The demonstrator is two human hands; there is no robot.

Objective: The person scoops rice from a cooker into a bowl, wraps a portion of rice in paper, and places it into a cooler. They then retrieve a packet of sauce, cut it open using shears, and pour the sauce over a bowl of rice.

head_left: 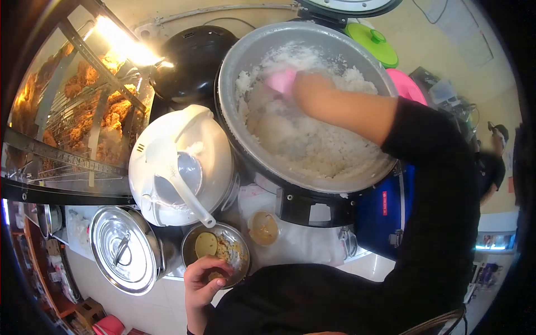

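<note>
My right hand (312, 92) reaches deep into a large grey pot (231, 72) of steaming white rice (329, 148). It is closed on a pink scoop (281, 82), which is blurred; its exact shape is hard to make out. Low on the left, my left hand (205, 282) hovers at the near rim of a small steel bowl (245, 262). Its fingers are loosely curled with the thumb apart, and nothing shows in its grip. Yellowish crumbs and a round pale yellow piece (206, 244) lie in that bowl.
A white rice cooker (145, 162) carries a white paddle (187, 192) on top. Left stand a lit glass case of fried food (84, 111) and a lidded steel pot (120, 251). Green (374, 44) and pink lids (406, 86) lie behind; another person (494, 162) stands far right.
</note>
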